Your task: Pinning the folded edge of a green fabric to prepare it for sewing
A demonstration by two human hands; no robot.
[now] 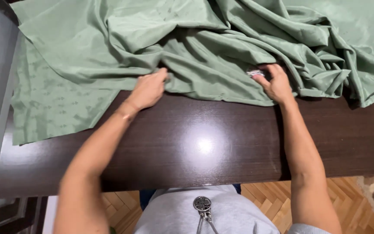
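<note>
The cloth point(204, 47) lies on the table's point(195, 147) far half, spilling over its left edge.

A dark brown wooden bench point(221, 147) shines with one bright spot of light — below it lies a zigzag wood floor point(273, 199).

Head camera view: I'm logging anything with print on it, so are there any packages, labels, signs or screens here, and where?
None in view: no package, label, sign or screen.
Wide crumpled green woven-pattern fabric: spread over the dark brown glossy wooden table; its motifs are a woven pattern, not print.
Small shiny silver object: at the right hand, against the cloth; too small to tell.
Left hand: pinching the fabric's edge.
</note>
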